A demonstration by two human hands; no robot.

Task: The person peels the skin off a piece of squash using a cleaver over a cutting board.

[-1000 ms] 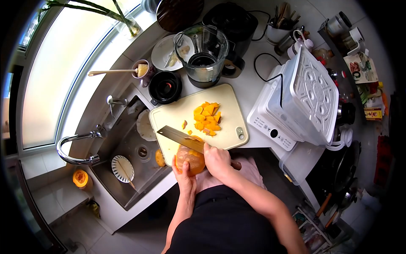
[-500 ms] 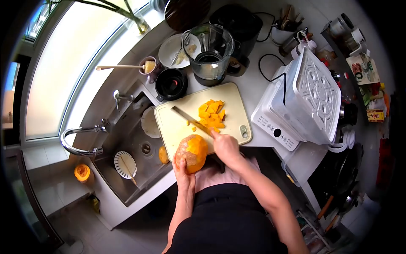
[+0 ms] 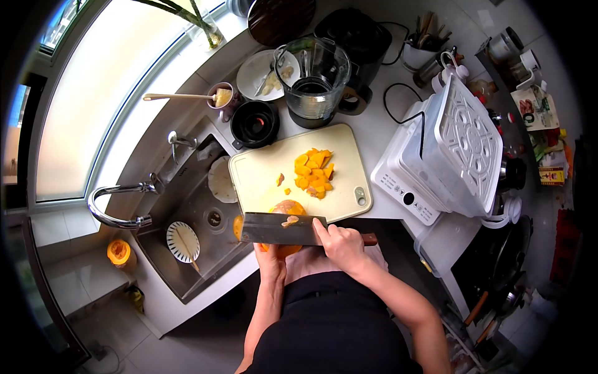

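My right hand [image 3: 342, 244] grips a cleaver [image 3: 274, 229] by its handle, index finger along the blade. The wide blade lies across a partly peeled orange pumpkin [image 3: 288, 207], covering most of it, and a scrap of peel sticks to the blade. Beneath the blade, my left hand [image 3: 270, 263] holds the pumpkin from the near-left side; its fingertips are partly hidden. Just beyond is a cream cutting board [image 3: 261, 174] bearing a pile of orange pieces [image 3: 314, 172] and a few small scraps.
To the left is a sink [image 3: 205, 249] with a striped dish [image 3: 182, 242] and a faucet [image 3: 118, 221]. Behind the board stand a black bowl [image 3: 255, 124], a glass blender jug [image 3: 311, 75] and a white plate [image 3: 265, 75]. A white steamer [image 3: 436, 149] sits at right.
The cleaver has come back from over the board onto the pumpkin, its broad face now turned up. My right hand has moved slightly nearer to me. My left hand still holds the pumpkin.
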